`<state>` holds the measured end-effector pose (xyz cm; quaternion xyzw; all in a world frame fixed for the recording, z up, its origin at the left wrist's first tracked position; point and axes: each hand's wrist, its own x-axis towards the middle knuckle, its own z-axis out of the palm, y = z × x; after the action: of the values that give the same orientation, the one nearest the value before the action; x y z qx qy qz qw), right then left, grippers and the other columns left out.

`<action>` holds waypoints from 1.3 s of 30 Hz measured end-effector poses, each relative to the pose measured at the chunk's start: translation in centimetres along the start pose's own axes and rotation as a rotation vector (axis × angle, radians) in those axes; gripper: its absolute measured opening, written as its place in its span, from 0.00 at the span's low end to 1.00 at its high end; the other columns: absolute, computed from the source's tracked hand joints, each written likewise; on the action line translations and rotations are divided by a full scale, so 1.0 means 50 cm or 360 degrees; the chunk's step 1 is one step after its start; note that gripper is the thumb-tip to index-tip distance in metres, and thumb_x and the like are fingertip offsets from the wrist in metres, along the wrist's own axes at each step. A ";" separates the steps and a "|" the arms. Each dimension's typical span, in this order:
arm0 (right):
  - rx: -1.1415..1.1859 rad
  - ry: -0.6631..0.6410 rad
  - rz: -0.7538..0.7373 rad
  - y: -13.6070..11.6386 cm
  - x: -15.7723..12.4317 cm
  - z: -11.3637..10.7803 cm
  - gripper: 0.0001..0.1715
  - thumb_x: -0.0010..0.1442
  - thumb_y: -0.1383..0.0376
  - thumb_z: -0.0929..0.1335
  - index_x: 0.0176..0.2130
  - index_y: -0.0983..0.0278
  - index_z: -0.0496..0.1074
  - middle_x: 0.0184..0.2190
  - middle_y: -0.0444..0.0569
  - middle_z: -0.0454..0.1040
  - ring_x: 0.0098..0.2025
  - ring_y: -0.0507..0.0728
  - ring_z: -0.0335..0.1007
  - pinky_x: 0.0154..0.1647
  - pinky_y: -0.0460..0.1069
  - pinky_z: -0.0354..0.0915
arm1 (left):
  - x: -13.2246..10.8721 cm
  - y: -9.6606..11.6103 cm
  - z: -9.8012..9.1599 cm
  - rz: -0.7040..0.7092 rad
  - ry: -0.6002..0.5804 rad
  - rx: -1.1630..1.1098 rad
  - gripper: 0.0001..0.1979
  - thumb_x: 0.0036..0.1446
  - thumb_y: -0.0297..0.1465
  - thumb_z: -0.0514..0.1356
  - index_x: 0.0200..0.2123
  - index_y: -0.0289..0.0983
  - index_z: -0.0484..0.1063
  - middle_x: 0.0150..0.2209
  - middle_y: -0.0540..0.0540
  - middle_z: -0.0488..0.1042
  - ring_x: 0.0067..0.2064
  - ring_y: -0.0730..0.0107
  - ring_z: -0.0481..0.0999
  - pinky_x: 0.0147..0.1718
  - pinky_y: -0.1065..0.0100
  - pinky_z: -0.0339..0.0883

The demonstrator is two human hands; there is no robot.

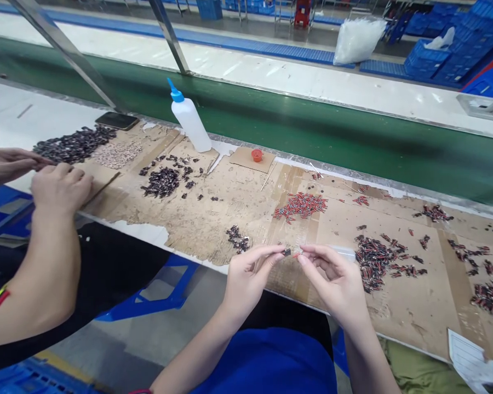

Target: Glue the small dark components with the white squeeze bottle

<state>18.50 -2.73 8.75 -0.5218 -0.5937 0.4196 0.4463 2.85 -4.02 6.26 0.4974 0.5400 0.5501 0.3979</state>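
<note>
Between thumb and forefinger, my left hand [248, 273] pinches a small black part [287, 252]. Facing it, my right hand [337, 276] pinches a tiny red part [297, 255], its tip close to the black one; I cannot tell whether they touch. A clear plastic tube-like piece [343, 252] shows behind my right fingers. Just beyond my hands lies a pile of small red-and-dark parts [299, 207]. Black parts [237, 239] lie by my left hand, and a heap of black-and-red pieces [372, 262] is right of my right hand.
A white squeeze bottle [193, 126] with a blue nozzle stands on the cardboard-covered bench [213, 230]. Beyond it are a red cap [257, 155] and a green conveyor belt [312, 117]. At left, a co-worker's hands [61, 186] work beside a dark pile [74, 144] and a phone [117, 121].
</note>
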 end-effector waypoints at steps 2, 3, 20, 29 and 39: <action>0.0001 0.0007 0.0017 0.000 -0.001 0.002 0.08 0.55 0.61 0.71 0.33 0.63 0.79 0.29 0.49 0.80 0.29 0.54 0.76 0.32 0.47 0.73 | -0.002 0.003 -0.001 0.0078 -0.0003 0.0035 0.06 0.54 0.25 0.64 0.34 0.39 0.82 0.32 0.47 0.83 0.35 0.68 0.82 0.37 0.72 0.74; 0.0001 0.0011 0.0019 -0.001 -0.001 0.003 0.07 0.54 0.62 0.71 0.32 0.63 0.79 0.29 0.49 0.80 0.29 0.55 0.76 0.32 0.47 0.73 | -0.003 0.004 -0.002 0.0111 -0.0007 0.0048 0.07 0.54 0.25 0.64 0.34 0.39 0.82 0.32 0.47 0.83 0.34 0.68 0.81 0.37 0.72 0.74; 0.0321 0.0172 0.0039 0.009 -0.010 0.040 0.03 0.53 0.68 0.71 0.28 0.61 0.79 0.30 0.48 0.80 0.34 0.55 0.77 0.36 0.48 0.74 | 0.001 -0.001 -0.001 0.0241 -0.0130 0.0030 0.07 0.56 0.25 0.63 0.33 0.40 0.81 0.32 0.48 0.83 0.34 0.68 0.81 0.37 0.70 0.75; 0.0227 0.0206 -0.0120 0.017 -0.015 0.042 0.05 0.55 0.69 0.71 0.29 0.61 0.78 0.30 0.47 0.79 0.34 0.54 0.76 0.37 0.47 0.73 | 0.001 0.001 0.001 -0.0073 -0.0189 -0.0078 0.05 0.52 0.27 0.64 0.32 0.38 0.81 0.33 0.47 0.83 0.37 0.68 0.81 0.41 0.70 0.74; 0.0277 0.0127 -0.0063 0.032 -0.023 0.031 0.07 0.54 0.67 0.72 0.35 0.60 0.79 0.33 0.48 0.80 0.35 0.55 0.78 0.38 0.50 0.76 | 0.000 0.008 0.021 -0.0218 -0.0148 -0.0221 0.03 0.48 0.28 0.64 0.28 0.35 0.78 0.29 0.46 0.81 0.33 0.68 0.79 0.38 0.70 0.74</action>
<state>17.47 -3.74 6.75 -0.4855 -0.5469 0.4396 0.5214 3.91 -3.84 6.57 0.4557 0.5143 0.5340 0.4926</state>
